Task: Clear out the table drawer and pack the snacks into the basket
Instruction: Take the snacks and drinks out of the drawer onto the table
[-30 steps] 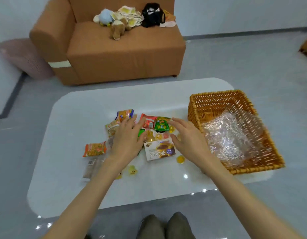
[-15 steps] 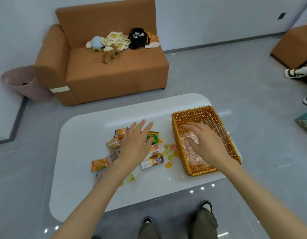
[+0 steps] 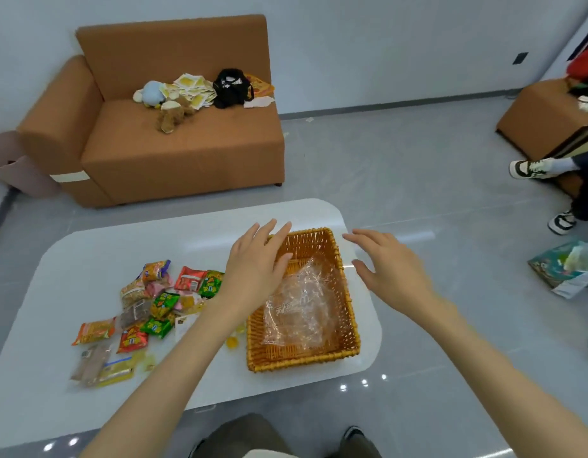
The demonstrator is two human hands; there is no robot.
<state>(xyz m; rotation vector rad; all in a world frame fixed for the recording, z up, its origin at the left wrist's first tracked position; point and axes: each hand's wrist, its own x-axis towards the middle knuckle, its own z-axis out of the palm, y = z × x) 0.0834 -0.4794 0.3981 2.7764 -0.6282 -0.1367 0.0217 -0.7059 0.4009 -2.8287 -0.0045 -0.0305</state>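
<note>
Head view: both hands spread open, empty, flanking the wicker basket (image 3: pixel 302 357) on the white table (image 3: pixel 87 246). The left hand (image 3: pixel 254 269) hovers over its left rim, the right hand (image 3: pixel 390 264) just off its right side. The snacks (image 3: pixel 160 305) lie piled left of the basket, beside the left forearm.

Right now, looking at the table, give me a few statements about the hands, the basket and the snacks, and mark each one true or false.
1. The basket holds only a clear plastic bag. True.
2. The snacks lie left of the basket on the table. True.
3. The right hand grips a snack packet. False: it is open and empty, beside the basket's right rim.
4. The left hand rests flat on the snacks. False: it is open over the basket's left rim.
5. The basket stands on the floor. False: it stands on the table.
</note>
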